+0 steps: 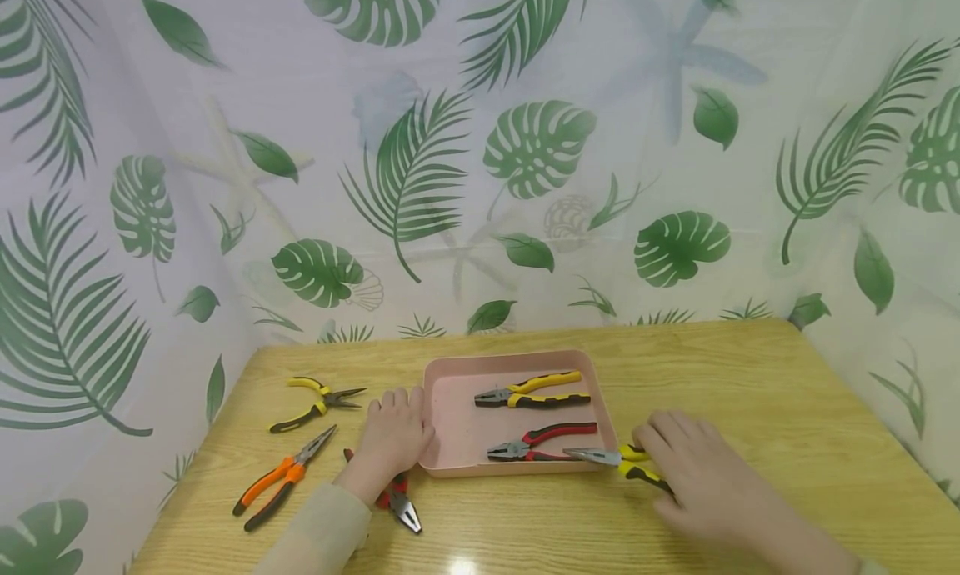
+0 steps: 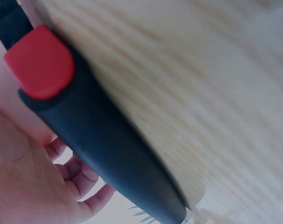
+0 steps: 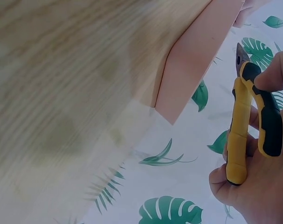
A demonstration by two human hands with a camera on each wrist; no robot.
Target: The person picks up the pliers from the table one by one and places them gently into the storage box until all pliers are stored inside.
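Observation:
My left hand (image 1: 393, 433) is at the left wall of a pink tray (image 1: 517, 468), its thumb over the rim and its fingers curled outside. Partly hidden under that wrist, red-and-black pliers (image 1: 401, 504) lie on the table; their handle (image 2: 104, 135) fills much of the left wrist view. In my right hand (image 1: 693, 467) are yellow-and-black needle-nose pliers (image 1: 633, 462), gripped by the handles, jaws pointing left over the tray's front right corner. Inside the tray lie yellow-and-black combination pliers (image 1: 536, 389) and, nearer me, red-and-black combination pliers (image 1: 536, 446), which the held jaws partly overlap.
Left of the tray, yellow-and-black needle-nose pliers (image 1: 318, 404) and orange-and-black needle-nose pliers (image 1: 285, 479) lie on the wooden table (image 1: 525, 525). A white cloth with green leaf prints (image 1: 480, 183) hangs behind the table and at both sides.

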